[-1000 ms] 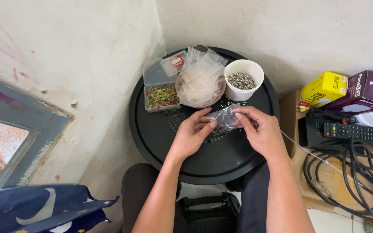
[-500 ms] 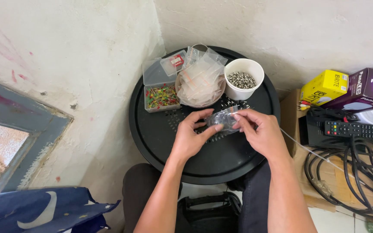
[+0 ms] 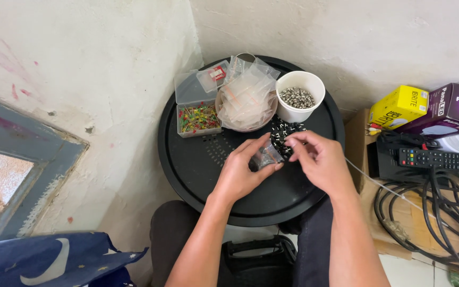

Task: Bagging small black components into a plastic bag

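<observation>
Over the round black desk (image 3: 197, 175), the left hand (image 3: 243, 172) pinches a small clear plastic bag (image 3: 267, 157) while the right hand (image 3: 320, 159), fingers closed on its mouth, could spill tiny black parts (image 3: 282, 133) if it tips.

Left hand (image 3: 243, 172) and right hand (image 3: 319, 162) meet, fingertips pinched together

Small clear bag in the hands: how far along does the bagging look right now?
Done: I can't see any finished bags.
In hand: the left hand holds a small clear bag while the right hand works at its mouth.
Left: the white cup holds many metal pieces, small black parts lie on the round black table, and a pile of empty bags remains.
</observation>
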